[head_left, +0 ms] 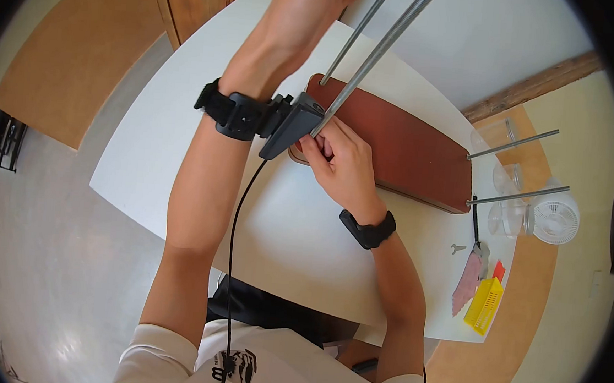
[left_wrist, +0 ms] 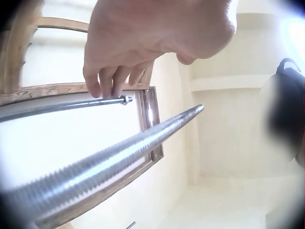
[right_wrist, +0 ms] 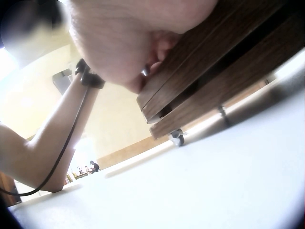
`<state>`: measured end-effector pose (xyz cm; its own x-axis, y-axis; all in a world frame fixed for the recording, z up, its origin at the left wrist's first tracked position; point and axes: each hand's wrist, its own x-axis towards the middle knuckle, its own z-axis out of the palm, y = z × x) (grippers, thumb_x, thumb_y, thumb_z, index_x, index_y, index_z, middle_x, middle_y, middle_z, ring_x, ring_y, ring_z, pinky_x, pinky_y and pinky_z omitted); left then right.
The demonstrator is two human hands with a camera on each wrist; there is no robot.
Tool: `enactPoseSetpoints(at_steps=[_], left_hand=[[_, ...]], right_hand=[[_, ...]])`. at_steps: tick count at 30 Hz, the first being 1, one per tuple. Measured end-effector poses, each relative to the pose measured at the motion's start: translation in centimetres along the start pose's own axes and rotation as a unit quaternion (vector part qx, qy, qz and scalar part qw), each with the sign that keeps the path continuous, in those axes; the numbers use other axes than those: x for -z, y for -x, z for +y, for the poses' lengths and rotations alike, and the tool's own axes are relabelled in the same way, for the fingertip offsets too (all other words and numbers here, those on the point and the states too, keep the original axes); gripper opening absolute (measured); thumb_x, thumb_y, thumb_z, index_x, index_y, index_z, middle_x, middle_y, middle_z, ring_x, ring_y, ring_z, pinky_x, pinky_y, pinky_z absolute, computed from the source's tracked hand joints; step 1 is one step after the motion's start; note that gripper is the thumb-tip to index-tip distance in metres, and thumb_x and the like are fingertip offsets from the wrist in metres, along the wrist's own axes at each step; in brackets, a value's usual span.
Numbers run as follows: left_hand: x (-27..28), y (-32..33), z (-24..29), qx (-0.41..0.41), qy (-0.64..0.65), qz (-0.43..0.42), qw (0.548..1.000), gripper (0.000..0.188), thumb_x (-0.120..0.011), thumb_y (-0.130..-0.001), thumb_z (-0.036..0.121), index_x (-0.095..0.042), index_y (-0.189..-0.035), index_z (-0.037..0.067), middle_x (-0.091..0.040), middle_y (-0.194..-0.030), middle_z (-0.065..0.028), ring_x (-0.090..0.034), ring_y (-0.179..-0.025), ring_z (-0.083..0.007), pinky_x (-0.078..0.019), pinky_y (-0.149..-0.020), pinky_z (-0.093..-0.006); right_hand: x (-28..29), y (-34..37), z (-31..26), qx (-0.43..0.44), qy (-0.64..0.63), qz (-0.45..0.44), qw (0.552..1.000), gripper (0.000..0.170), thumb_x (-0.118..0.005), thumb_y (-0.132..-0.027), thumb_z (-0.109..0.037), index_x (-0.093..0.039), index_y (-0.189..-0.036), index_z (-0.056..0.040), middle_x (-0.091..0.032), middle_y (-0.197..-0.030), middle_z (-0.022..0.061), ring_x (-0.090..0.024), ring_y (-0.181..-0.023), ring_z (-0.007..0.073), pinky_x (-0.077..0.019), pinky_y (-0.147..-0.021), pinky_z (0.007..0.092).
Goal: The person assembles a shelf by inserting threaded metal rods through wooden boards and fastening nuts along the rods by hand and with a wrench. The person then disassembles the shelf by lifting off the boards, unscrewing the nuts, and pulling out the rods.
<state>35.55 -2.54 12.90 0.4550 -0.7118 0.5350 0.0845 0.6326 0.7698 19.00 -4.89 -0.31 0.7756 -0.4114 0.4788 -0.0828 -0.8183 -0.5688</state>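
Observation:
A brown wooden board [head_left: 410,145] lies on the white table, with threaded metal rods standing up from its corners. My left hand [head_left: 308,17] is raised at the upper ends of the two left rods. Its fingers [left_wrist: 119,78] hang down to the far rod [left_wrist: 71,106], right beside the nut [left_wrist: 125,100] near its end. Lower down, my right hand [head_left: 348,162] pinches the near rod [head_left: 377,57] at the board's corner. A small shiny metal bit [right_wrist: 145,72] shows between its fingers. From the side, the board is in stacked layers, with a caster [right_wrist: 177,137] beneath.
Two more rods [head_left: 513,144] rise at the board's right end. Clear jars [head_left: 511,179] and a white fan [head_left: 556,217] stand beyond. A wrench [head_left: 458,249], a pink cloth [head_left: 466,284] and a yellow basket [head_left: 484,306] lie at the right. A cable [head_left: 232,257] hangs from the left wrist device.

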Motion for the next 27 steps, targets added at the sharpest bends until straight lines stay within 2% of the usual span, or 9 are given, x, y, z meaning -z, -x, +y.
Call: enactPoseSetpoints(at_steps=[5, 7, 11, 15, 18, 21, 23, 25, 27], left_hand=[[2.4, 0.0, -0.3, -0.071, -0.043, -0.143, 0.986, 0.090, -0.030, -0.105, 0.069, -0.042, -0.151, -0.007, -0.050, -0.147, -0.0252, -0.046, -0.139, -0.0302, -0.0309, -0.119, -0.0414], [1.0, -0.4, -0.9, -0.035, -0.024, 0.017, 0.999, 0.089, -0.028, -0.106, 0.068, -0.041, -0.152, -0.008, -0.046, -0.153, -0.0264, -0.043, -0.143, -0.0321, -0.0273, -0.122, -0.0421], [-1.3, 1.7, 0.9, -0.052, -0.060, 0.014, 0.997, 0.086, -0.029, -0.106, 0.066, -0.044, -0.150, -0.007, -0.050, -0.150, -0.0240, -0.046, -0.140, -0.0301, -0.0297, -0.121, -0.0411], [0.6, -0.5, -2.2, -0.076, 0.062, -0.071, 0.993, 0.078, -0.035, -0.108, 0.061, -0.051, -0.144, -0.006, -0.056, -0.144, -0.0202, -0.051, -0.134, -0.0272, -0.0342, -0.118, -0.0402], [1.2, -0.1, -1.4, -0.052, 0.038, 0.079, 0.995, 0.060, -0.043, -0.108, 0.055, -0.064, -0.125, 0.001, -0.068, -0.118, -0.0114, -0.061, -0.116, -0.0183, -0.0416, -0.108, -0.0351], [1.6, -0.3, -1.2, -0.070, 0.046, 0.090, 0.992, 0.051, -0.050, -0.108, 0.048, -0.064, -0.124, 0.001, -0.069, -0.115, -0.0109, -0.064, -0.111, -0.0192, -0.0467, -0.105, -0.0356], [0.0, -0.3, -0.7, -0.083, -0.006, 0.068, 0.994, 0.054, -0.040, -0.110, 0.045, -0.062, -0.129, -0.001, -0.068, -0.122, -0.0100, -0.061, -0.118, -0.0216, -0.0441, -0.106, -0.0355], [-0.2, -0.5, -1.1, -0.046, -0.053, 0.018, 0.997, 0.076, -0.027, -0.109, 0.060, -0.047, -0.148, -0.002, -0.059, -0.142, -0.0158, -0.055, -0.131, -0.0270, -0.0352, -0.116, -0.0398], [-1.2, -0.7, -1.1, -0.028, -0.050, -0.008, 0.998, 0.079, -0.025, -0.108, 0.061, -0.043, -0.151, -0.004, -0.058, -0.146, -0.0182, -0.052, -0.136, -0.0292, -0.0340, -0.118, -0.0418]], right_hand=[[0.1, 0.1, 0.0, 0.001, -0.004, -0.003, 1.000, 0.007, -0.069, -0.093, -0.009, -0.068, -0.096, -0.0035, -0.061, -0.077, 0.0062, -0.058, -0.059, 0.0200, -0.0472, -0.056, 0.0343], [0.1, 0.0, -0.1, -0.002, -0.006, -0.004, 1.000, 0.007, -0.069, -0.093, -0.009, -0.068, -0.097, -0.0035, -0.061, -0.078, 0.0061, -0.058, -0.059, 0.0200, -0.0474, -0.056, 0.0342], [0.1, -0.1, -0.2, -0.003, 0.000, -0.004, 1.000, 0.007, -0.069, -0.093, -0.009, -0.068, -0.097, -0.0034, -0.062, -0.079, 0.0058, -0.059, -0.060, 0.0198, -0.0479, -0.056, 0.0339], [0.5, 0.3, 0.1, -0.008, -0.012, 0.009, 1.000, 0.007, -0.068, -0.094, -0.010, -0.067, -0.097, -0.0038, -0.064, -0.081, 0.0061, -0.062, -0.064, 0.0219, -0.0496, -0.058, 0.0353], [0.5, 0.5, 0.6, 0.025, 0.004, 0.022, 0.999, 0.008, -0.067, -0.094, -0.012, -0.065, -0.096, -0.0037, -0.064, -0.082, 0.0070, -0.063, -0.068, 0.0255, -0.0509, -0.061, 0.0386], [0.1, 0.4, 0.9, 0.010, -0.027, 0.011, 1.000, 0.011, -0.065, -0.095, -0.014, -0.063, -0.094, -0.0028, -0.063, -0.081, 0.0081, -0.064, -0.073, 0.0283, -0.0512, -0.064, 0.0416], [0.3, 0.4, 1.1, 0.028, 0.009, 0.010, 1.000, 0.014, -0.065, -0.095, -0.015, -0.062, -0.092, -0.0016, -0.062, -0.080, 0.0091, -0.064, -0.074, 0.0285, -0.0511, -0.064, 0.0427], [0.2, 0.5, 1.5, 0.031, -0.003, 0.023, 0.999, 0.014, -0.065, -0.095, -0.015, -0.062, -0.092, -0.0015, -0.062, -0.080, 0.0095, -0.064, -0.074, 0.0287, -0.0513, -0.064, 0.0430], [-0.1, 0.9, 1.8, 0.036, -0.019, 0.030, 0.999, 0.014, -0.065, -0.095, -0.015, -0.062, -0.092, -0.0013, -0.062, -0.080, 0.0099, -0.064, -0.075, 0.0290, -0.0515, -0.065, 0.0434]])
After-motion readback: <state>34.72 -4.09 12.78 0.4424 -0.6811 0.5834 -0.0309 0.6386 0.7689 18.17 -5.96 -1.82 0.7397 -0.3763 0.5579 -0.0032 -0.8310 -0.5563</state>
